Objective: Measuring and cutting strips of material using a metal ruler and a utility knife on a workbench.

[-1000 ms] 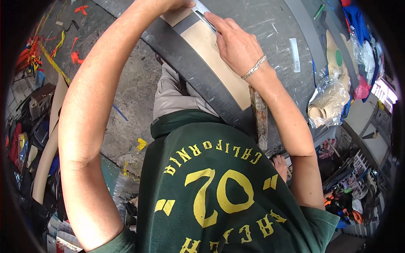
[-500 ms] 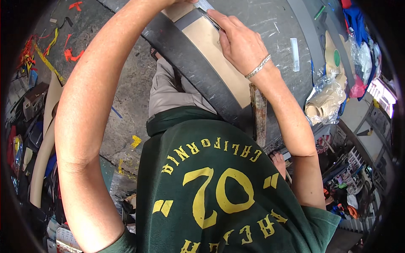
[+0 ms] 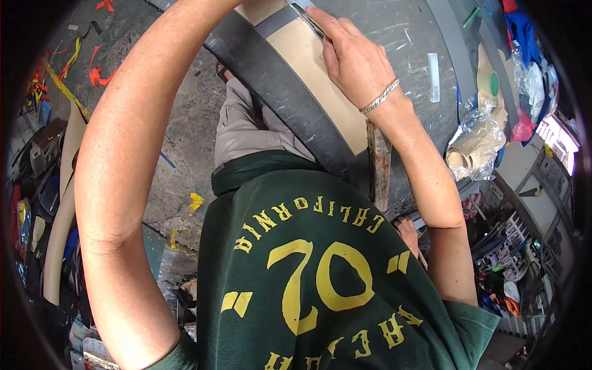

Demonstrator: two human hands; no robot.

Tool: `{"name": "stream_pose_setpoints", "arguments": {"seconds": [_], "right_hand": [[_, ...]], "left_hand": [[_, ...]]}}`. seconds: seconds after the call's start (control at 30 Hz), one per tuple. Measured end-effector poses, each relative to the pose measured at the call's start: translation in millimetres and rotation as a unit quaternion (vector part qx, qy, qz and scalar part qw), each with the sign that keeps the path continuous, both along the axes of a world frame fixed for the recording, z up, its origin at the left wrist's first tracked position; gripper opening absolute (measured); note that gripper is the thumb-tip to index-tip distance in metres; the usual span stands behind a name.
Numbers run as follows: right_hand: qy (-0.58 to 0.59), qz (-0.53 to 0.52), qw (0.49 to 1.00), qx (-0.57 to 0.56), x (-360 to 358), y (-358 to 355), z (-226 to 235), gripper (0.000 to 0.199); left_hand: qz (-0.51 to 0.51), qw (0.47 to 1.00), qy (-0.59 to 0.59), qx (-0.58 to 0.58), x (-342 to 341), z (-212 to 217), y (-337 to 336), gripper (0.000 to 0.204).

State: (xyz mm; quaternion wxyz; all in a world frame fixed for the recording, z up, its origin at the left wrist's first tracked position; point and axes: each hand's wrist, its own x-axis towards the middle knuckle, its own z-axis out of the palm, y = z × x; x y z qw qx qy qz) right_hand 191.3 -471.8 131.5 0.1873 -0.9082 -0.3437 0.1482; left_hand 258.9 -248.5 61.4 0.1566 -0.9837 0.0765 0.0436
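One clear bag (image 3: pixel 483 126) holds rolled tan material (image 3: pixel 467 160).

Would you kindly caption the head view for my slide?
Right hand at the edge of a tan sheet, grey worktop beneath.

A cluttered workshop is indicated by a broad, dark worktable (image 3: pixel 404 126), its top streaked with pale scratches, where a tan sheet (image 3: pixel 314 86) is laid beside and partly covered by the right hand (image 3: pixel 357 65). Beyond that hand, to its right, rolled tan material (image 3: pixel 472 154) is bundled in clear plastic, with blue material (image 3: pixel 521 37) heaped farther off. To the left of the left forearm (image 3: pixel 145 98), a rough concrete floor (image 3: pixel 120 46) is littered with orange scraps (image 3: pixel 97 75), and a long tan roll (image 3: pixel 57 253) is surrounded by piled oddments.
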Motion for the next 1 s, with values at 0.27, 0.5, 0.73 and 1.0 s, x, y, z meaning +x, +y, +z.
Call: {"name": "stream_pose_setpoints", "arguments": {"seconds": [0.27,0.5,0.73,1.0], "right_hand": [[0.068,0.01,0.997,-0.026,0.8,9.2,13.6,0.053],[0.061,0.012,0.998,-0.008,0.3,9.8,16.3,0.049],[0.076,-0.01,0.992,-0.1,-3.8,21.1,28.0,0.052],[0.07,0.017,0.989,-0.132,3.4,25.2,29.6,0.054]], "left_hand": [[0.099,0.973,0.202,-0.057,-9.9,61.8,4.6,0.071],[0.015,0.941,0.231,-0.248,-2.8,48.9,56.1,0.07],[-0.054,0.859,0.273,-0.43,-11.1,73.9,59.2,0.069],[0.075,0.971,0.222,-0.039,-8.8,66.5,-3.3,0.067]]}}
